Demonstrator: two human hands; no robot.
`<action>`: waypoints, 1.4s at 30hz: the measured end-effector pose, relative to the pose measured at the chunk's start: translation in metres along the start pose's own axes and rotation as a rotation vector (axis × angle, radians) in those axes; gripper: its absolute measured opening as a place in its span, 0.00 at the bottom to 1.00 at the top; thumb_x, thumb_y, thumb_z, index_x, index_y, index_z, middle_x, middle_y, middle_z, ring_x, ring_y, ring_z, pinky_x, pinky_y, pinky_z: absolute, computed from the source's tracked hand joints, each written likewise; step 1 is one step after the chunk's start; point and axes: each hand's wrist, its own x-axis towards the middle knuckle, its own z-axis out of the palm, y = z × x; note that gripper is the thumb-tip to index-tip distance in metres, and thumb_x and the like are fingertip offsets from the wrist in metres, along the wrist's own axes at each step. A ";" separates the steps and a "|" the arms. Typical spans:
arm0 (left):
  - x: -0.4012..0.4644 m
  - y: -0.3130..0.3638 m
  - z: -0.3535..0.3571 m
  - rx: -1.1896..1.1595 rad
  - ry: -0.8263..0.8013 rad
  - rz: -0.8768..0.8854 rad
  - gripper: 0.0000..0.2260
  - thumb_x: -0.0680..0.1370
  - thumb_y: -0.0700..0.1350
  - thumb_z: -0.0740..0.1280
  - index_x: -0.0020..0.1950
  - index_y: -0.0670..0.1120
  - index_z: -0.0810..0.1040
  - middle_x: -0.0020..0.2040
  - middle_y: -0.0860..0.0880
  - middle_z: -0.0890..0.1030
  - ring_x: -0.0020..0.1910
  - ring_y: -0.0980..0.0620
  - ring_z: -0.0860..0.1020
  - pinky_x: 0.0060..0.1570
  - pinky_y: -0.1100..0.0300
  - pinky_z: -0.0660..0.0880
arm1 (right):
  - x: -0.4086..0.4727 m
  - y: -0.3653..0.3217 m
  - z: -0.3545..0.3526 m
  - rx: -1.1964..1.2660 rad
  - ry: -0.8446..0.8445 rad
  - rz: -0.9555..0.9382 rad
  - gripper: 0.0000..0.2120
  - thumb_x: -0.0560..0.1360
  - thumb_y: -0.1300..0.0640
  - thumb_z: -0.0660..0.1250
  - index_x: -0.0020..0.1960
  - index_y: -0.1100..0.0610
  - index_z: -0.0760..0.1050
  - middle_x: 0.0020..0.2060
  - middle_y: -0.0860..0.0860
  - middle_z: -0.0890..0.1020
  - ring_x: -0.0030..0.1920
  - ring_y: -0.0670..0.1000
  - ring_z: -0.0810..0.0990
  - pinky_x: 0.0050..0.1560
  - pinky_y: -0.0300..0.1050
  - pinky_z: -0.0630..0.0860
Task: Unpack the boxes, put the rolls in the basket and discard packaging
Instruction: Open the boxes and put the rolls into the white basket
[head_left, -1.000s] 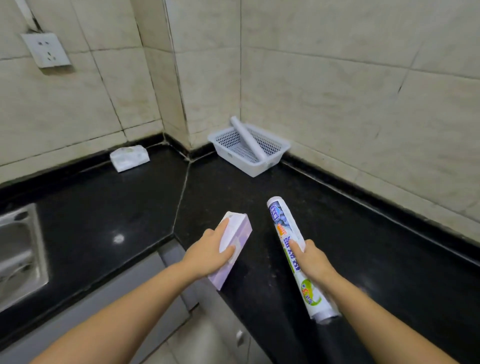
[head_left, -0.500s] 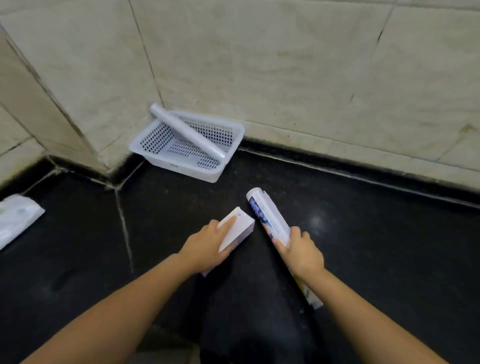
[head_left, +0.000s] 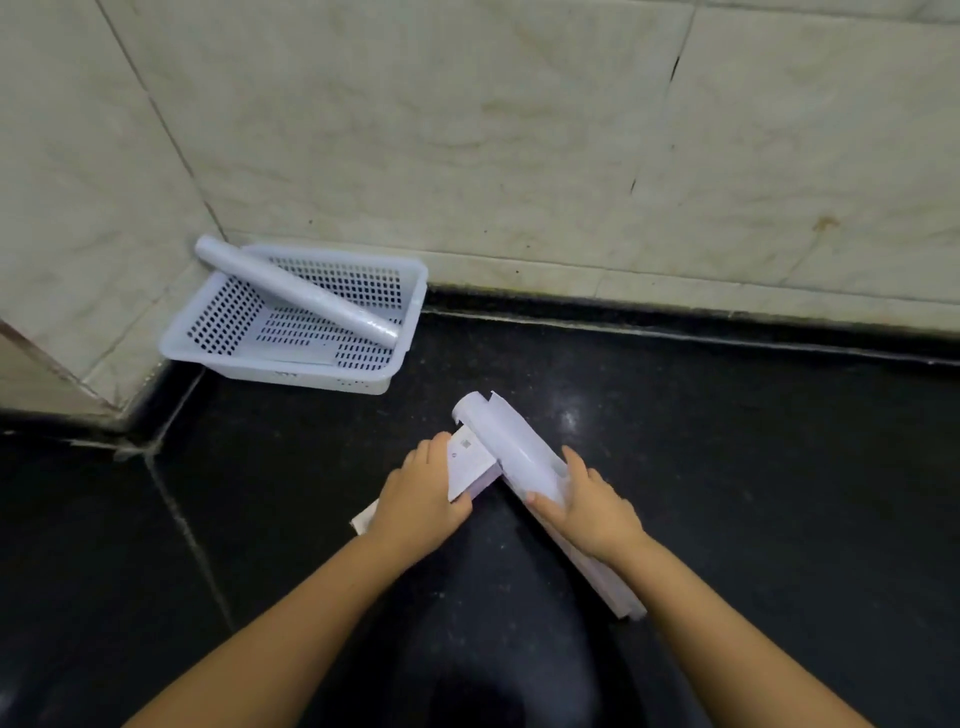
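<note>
The black table (head_left: 727, 467) is carrying a white basket (head_left: 410, 312) in the corner, a roll (head_left: 296, 299) slanting across it, upper end on the back-left rim. Nearer, the right hand (head_left: 587, 506), fingers wrapped, is gripping a long box (head_left: 519, 457) pointing far-left; the left hand (head_left: 421, 499) is clasping a shorter box (head_left: 470, 462) touching it.

The right hand (head_left: 592, 512) now shows the roll's (head_left: 514, 452) plain white side, its printed label turned away; its far end apparently touches the box (head_left: 470, 462), nearer the basket (head_left: 405, 332).
</note>
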 end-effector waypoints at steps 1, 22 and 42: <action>0.000 0.004 -0.007 -0.032 0.052 0.041 0.23 0.71 0.47 0.68 0.63 0.46 0.65 0.54 0.47 0.73 0.53 0.45 0.73 0.51 0.51 0.72 | 0.000 0.002 -0.007 0.044 -0.047 0.002 0.41 0.71 0.31 0.56 0.75 0.48 0.44 0.71 0.56 0.65 0.68 0.59 0.68 0.65 0.58 0.67; -0.016 0.056 -0.073 -0.013 0.278 0.489 0.25 0.71 0.55 0.68 0.66 0.51 0.68 0.60 0.55 0.75 0.60 0.55 0.69 0.59 0.60 0.62 | -0.058 -0.056 -0.108 0.745 0.052 -0.516 0.15 0.76 0.54 0.63 0.62 0.49 0.73 0.51 0.47 0.82 0.45 0.44 0.83 0.44 0.43 0.83; -0.035 0.066 -0.096 -0.342 0.084 0.390 0.26 0.68 0.52 0.73 0.62 0.64 0.65 0.58 0.64 0.72 0.60 0.60 0.70 0.62 0.56 0.69 | -0.069 -0.047 -0.131 0.176 0.521 -0.675 0.09 0.79 0.54 0.58 0.50 0.46 0.77 0.44 0.39 0.79 0.47 0.43 0.75 0.63 0.43 0.66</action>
